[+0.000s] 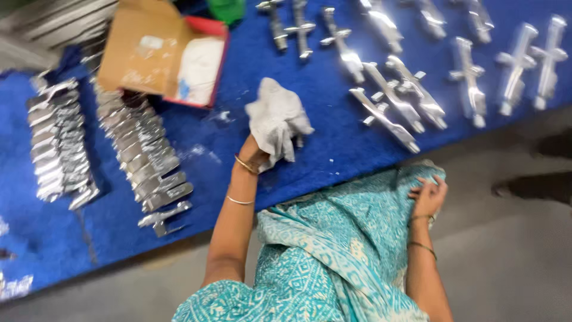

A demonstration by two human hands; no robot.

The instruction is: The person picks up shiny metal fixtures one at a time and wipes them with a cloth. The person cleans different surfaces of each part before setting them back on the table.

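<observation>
My left hand (253, 154) is shut on a crumpled white cloth (276, 119), held over the blue mat (333, 137). My right hand (428, 195) rests on the teal patterned fabric (333, 244) over my lap and pinches a fold of it. Several shiny metal handle parts (393, 98) lie on the mat to the right of the cloth. The one nearest the cloth (384, 119) is about a hand's width away. Whether the cloth wraps a metal part I cannot tell.
Two rows of stacked flat metal pieces (146, 158) (58, 146) lie on the mat's left. An open cardboard box (161, 53) with white padding sits at the back left. Grey floor (512, 250) lies to the right, with a dark shape (536, 185) on it.
</observation>
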